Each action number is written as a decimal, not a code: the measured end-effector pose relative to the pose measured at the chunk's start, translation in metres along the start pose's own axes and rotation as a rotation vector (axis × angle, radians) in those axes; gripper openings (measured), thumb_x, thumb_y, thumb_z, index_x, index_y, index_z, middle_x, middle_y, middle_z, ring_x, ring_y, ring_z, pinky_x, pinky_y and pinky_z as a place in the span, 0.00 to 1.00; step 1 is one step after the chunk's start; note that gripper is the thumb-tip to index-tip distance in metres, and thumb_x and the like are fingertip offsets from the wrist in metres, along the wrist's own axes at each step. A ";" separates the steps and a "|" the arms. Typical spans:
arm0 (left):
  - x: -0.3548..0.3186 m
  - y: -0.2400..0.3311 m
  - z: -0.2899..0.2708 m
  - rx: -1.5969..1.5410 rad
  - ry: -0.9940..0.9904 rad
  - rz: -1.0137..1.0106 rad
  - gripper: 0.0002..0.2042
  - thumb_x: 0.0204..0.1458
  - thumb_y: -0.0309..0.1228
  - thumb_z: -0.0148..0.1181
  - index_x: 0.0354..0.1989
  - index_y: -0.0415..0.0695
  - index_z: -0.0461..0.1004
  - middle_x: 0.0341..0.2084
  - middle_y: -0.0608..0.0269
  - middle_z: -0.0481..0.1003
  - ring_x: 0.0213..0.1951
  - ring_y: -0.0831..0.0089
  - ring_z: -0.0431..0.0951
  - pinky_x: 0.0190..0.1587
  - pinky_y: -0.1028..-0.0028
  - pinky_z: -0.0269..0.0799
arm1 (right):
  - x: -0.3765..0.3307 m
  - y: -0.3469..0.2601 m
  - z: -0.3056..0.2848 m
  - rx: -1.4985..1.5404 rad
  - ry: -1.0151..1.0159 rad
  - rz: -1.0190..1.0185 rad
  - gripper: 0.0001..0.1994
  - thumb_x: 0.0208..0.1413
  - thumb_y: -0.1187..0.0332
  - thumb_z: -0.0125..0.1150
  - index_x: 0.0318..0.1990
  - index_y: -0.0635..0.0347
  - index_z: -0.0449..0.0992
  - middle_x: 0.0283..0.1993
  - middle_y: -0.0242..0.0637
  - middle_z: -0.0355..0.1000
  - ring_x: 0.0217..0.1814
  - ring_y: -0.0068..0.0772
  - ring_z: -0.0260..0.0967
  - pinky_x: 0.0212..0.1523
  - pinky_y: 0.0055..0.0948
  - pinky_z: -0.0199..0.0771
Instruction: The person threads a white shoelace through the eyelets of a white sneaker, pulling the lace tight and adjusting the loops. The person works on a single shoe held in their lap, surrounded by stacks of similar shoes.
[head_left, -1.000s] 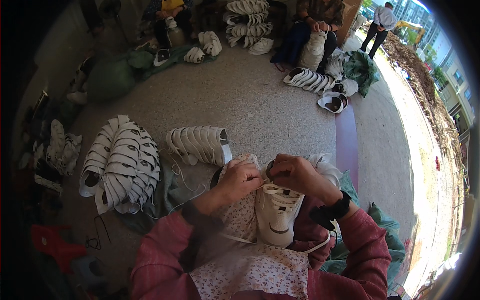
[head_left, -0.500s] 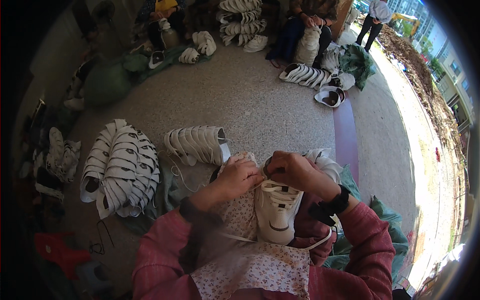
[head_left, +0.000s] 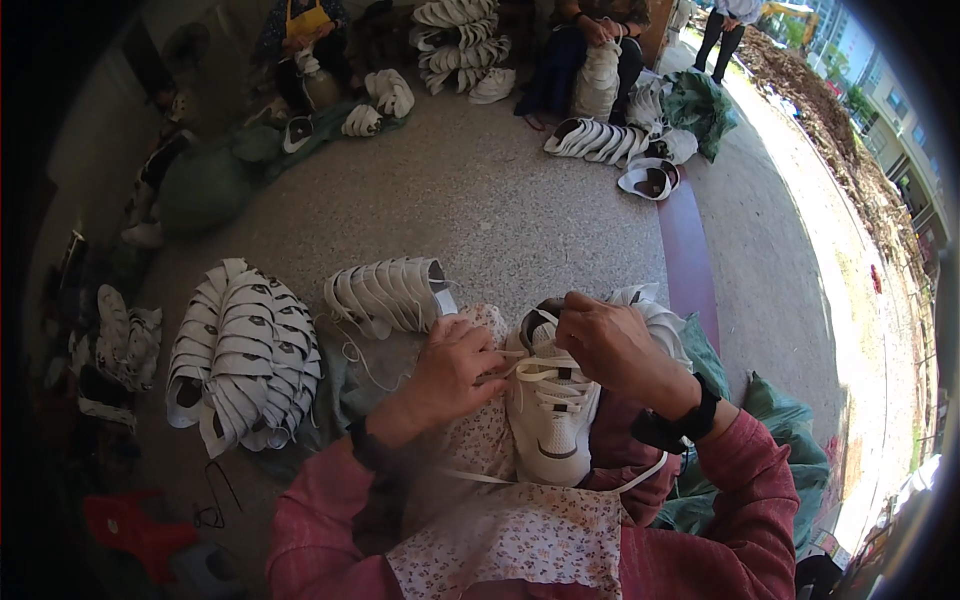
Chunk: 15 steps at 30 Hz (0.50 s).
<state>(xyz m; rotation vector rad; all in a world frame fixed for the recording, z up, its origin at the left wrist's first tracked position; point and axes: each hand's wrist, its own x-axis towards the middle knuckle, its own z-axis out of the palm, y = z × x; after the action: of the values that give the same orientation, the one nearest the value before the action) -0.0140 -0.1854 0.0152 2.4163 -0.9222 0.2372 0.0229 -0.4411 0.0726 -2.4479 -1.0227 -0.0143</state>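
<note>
A cream shoe upper point(head_left: 556, 430) with its toe toward me rests on my lap, over a floral apron point(head_left: 480, 540). Pale shoelace point(head_left: 548, 371) runs through its eyelets. My left hand point(head_left: 458, 368) is closed beside the shoe's left edge, and a strand of lace stretches from its fingers to the eyelets. At the shoe's right side near the collar, my right hand point(head_left: 615, 345) is closed in a pinch. Its fingertips are turned away, so what they hold is hidden. A loose length of lace hangs in a curve below the toe.
Nested uppers point(head_left: 245, 350) stand in a big stack at left; a shorter row point(head_left: 388, 292) lies ahead. Green sacks point(head_left: 785, 440) lie at right. A red stool point(head_left: 135, 535) is at lower left. Two seated people point(head_left: 600, 40) handle uppers at the back, among more stacks.
My left hand has drawn slightly left, away from the shoe, with lace now visible between them. My right hand has shifted a little to the right, exposing more of the collar. The view has tilted slightly.
</note>
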 end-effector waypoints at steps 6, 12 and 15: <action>0.015 0.008 0.006 -0.110 0.368 -0.098 0.07 0.48 0.25 0.66 0.36 0.43 0.78 0.27 0.60 0.73 0.37 0.60 0.75 0.49 0.62 0.66 | -0.017 0.007 -0.002 0.017 0.023 0.077 0.04 0.56 0.72 0.59 0.34 0.61 0.72 0.36 0.40 0.68 0.34 0.49 0.72 0.33 0.43 0.69; 0.043 0.018 0.004 -0.011 0.399 -0.039 0.05 0.52 0.28 0.59 0.35 0.42 0.73 0.36 0.58 0.74 0.40 0.59 0.73 0.49 0.63 0.65 | -0.028 0.029 -0.007 -0.090 0.152 0.179 0.06 0.56 0.72 0.59 0.34 0.61 0.68 0.36 0.42 0.66 0.34 0.51 0.70 0.34 0.44 0.68; 0.051 0.014 0.007 -0.437 0.184 -0.068 0.04 0.51 0.29 0.57 0.31 0.43 0.71 0.40 0.59 0.73 0.44 0.62 0.70 0.53 0.65 0.62 | -0.044 0.044 -0.021 -0.078 0.183 0.265 0.05 0.58 0.72 0.56 0.35 0.63 0.68 0.37 0.45 0.66 0.36 0.54 0.71 0.35 0.47 0.67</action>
<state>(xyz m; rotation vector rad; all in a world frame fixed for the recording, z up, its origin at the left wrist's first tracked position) 0.0148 -0.2269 0.0330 1.9823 -0.7202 0.2037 0.0246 -0.5060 0.0639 -2.5781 -0.6262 -0.1894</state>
